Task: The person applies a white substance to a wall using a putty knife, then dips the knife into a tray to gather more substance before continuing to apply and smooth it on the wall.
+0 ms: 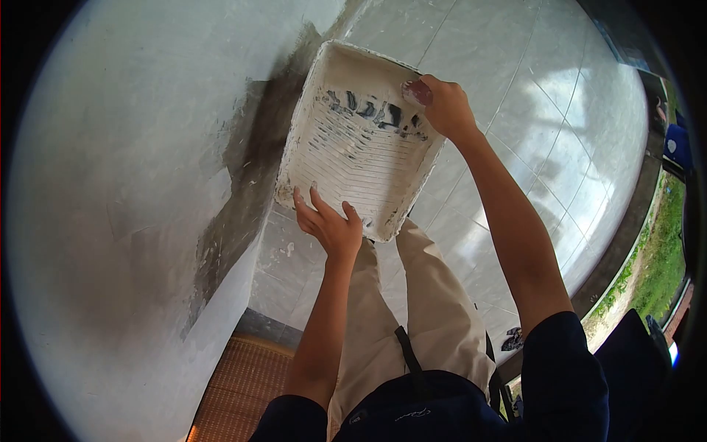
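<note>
A paint tray [357, 140] is held above the tiled floor [530, 132] by 2 hands, beside the wall [125, 184] at 9 o'clock. The left hand [330, 225] is curled on its 6 o'clock rim, the right hand [444, 107] closed on the 2 o'clock rim. The tray is judged stiff, light, paint-slick, and best gripped by opposite rims.

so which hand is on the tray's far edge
The right hand, gripping the tray at its far rim; the left hand holds the near end.

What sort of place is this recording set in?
Probably a tiled porch or veranda of a building being painted. The left hand and right hand hold a paint-crusted roller tray beside a patchy whitewashed wall, over glossy floor tiles, with grass past the edge.
</note>
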A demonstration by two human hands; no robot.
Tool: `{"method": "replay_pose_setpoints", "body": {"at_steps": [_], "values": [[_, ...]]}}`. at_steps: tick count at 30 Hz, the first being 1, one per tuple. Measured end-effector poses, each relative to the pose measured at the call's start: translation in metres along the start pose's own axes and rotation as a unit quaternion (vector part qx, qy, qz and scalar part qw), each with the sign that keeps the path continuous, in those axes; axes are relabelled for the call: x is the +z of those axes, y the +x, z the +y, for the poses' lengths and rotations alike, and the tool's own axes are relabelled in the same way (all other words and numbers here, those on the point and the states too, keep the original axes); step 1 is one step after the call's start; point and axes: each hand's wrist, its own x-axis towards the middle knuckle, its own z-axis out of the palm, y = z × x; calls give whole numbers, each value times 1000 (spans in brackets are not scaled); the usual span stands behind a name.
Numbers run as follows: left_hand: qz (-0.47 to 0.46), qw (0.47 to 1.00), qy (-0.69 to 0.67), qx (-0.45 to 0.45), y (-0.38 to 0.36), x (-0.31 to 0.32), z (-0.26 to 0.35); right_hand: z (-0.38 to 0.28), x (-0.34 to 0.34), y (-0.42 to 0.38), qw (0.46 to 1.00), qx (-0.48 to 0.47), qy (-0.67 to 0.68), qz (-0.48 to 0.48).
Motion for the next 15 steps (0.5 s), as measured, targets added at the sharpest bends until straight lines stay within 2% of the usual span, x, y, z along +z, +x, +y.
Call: {"method": "replay_pose_setpoints", "body": {"at_steps": [1,2,6,11,15], "values": [[28,999,23,-20,-2,0,-3,0,2,-1,1000,2,2,8],[11,998,33,-56,-4,0,-5,0,4,-1,1000,3,4,17],[43,995,37,-82,-8,8,-18,2,7,0,1000,-5,-2,17],[37,982,-20,-186,-5,15,-19,10,10,0,998,-29,-3,55],[44,983,-25,-178,-5,21,-20,11,7,-5,997,-32,4,63]]}}
